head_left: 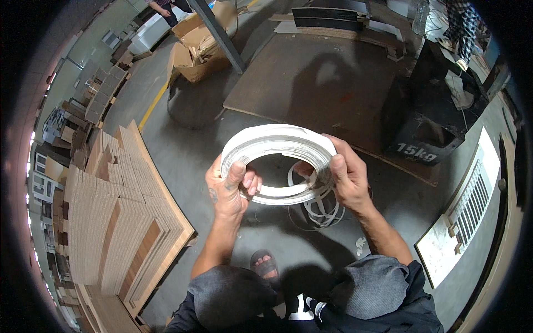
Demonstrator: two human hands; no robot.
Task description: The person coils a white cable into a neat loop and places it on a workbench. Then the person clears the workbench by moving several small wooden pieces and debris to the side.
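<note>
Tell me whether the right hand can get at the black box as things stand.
Probably not right now: the right hand grips the white coil, and the black box appears to stand farther off. Nothing visible blocks the space between hand and box, though.

I assess this place as a workshop or factory hall where panels are handled. Chief evidence: a tall stack of cut boards [130, 227] with raw edges showing. Just beyond the stack, a yellow line [154, 106] crosses the grey floor [186, 144]. Beyond and right of the stack I record an open carton [197, 73] and a bare metal post [219, 39]; farther behind it, more piled goods [102, 91]. Right of the stack, I hold a coil of white strip [277, 132].
</note>
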